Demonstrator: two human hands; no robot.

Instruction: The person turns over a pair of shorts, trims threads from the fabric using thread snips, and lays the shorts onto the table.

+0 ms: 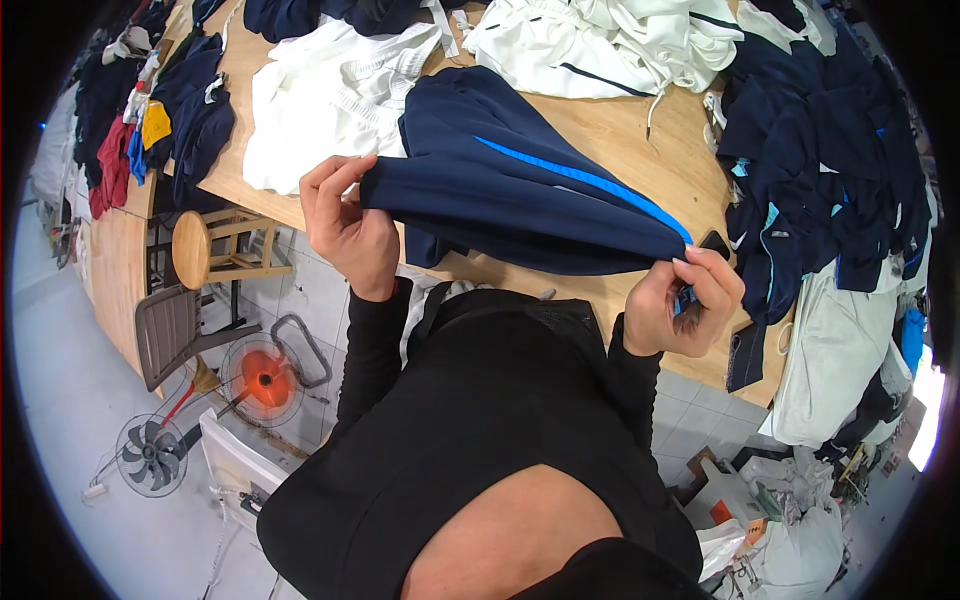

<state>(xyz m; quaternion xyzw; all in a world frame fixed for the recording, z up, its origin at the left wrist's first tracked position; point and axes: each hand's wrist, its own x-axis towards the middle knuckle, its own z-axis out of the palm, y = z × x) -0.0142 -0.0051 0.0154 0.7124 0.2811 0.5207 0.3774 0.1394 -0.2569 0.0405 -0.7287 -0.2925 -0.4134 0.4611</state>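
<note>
A navy garment (pixel 520 190) with a bright blue curved stripe is stretched between my two hands above the near edge of the wooden table (pixel 690 150). My left hand (pixel 352 225) pinches its left end between thumb and fingers. At the lower right corner, near the end of the stripe, my right hand (pixel 685 303) has its fingers closed on the fabric. The far part of the garment lies on the tabletop, against a white garment (pixel 310 100) with a gathered elastic waistband. Which kind of garment the navy one is, I cannot tell.
White clothes with a drawstring (pixel 600 50) lie at the back. A heap of navy garments (pixel 820 170) covers the table's right side. A dark flat object (pixel 714 243) sits beside my right hand. At the left stand a wooden stool (pixel 192 250), a folding chair (pixel 165 335) and fans (pixel 265 380).
</note>
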